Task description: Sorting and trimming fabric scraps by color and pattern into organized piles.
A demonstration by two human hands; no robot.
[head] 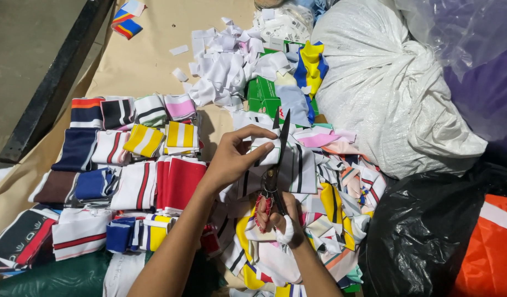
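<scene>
My left hand [234, 157] pinches a white fabric piece with dark stripes [297, 168] and holds it up over a heap of cloth scraps. My right hand [275, 217], a white wrap around one finger, grips a pair of black scissors [278, 159] with red-lined handles. The blades point up and away, and lie against the edge of the striped piece next to my left fingers. Under both hands lies a loose pile of striped offcuts [341, 203] in yellow, white, pink and blue.
Folded striped knit pieces [132, 165] lie in rows at left on brown paper [149, 55]. White paper-like scraps [226, 66] and a green box [264, 93] sit behind. A large white sack [391, 88], a black bag [418, 231] and orange cloth [493, 247] crowd the right.
</scene>
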